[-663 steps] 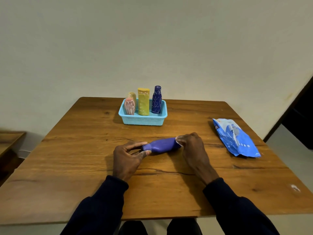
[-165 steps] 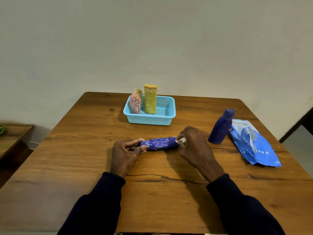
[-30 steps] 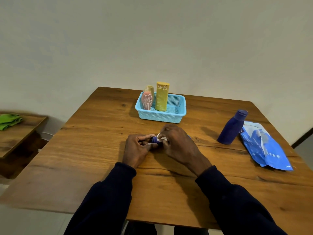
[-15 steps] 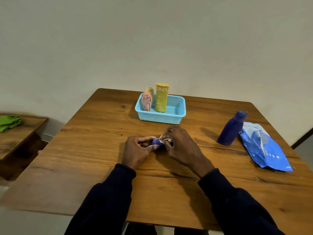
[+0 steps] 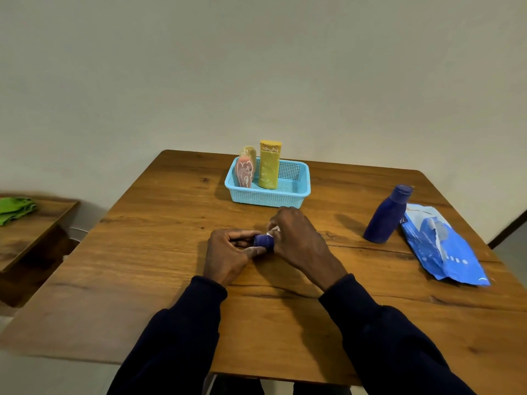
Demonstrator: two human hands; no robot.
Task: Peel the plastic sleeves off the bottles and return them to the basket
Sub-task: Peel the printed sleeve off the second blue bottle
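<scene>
Mid-tabletop (image 5: 171,280), both hands are clamping one small blue bottle (image 5: 263,240): the left hand (image 5: 228,255) is pinching its near end, while the right hand (image 5: 299,243) is hiding most of it, its grip closing on a white scrap (image 5: 273,230). One bare blue bottle (image 5: 385,218) is standing beside one blue bag (image 5: 442,246). Farther off, two sleeved bottles, pink (image 5: 244,172) and yellow (image 5: 269,166), are standing in one basket (image 5: 273,196).

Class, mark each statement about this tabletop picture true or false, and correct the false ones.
1. The light blue plastic basket holds two upright sleeved bottles. True.
2. The plain dark blue bottle lies flat in the basket. False: it stands on the wooden table, beside the blue plastic pouch.
3. Both the left hand and right hand grip one small blue bottle. True.
4. The tall yellow bottle stands outside the basket. False: inside.
</scene>
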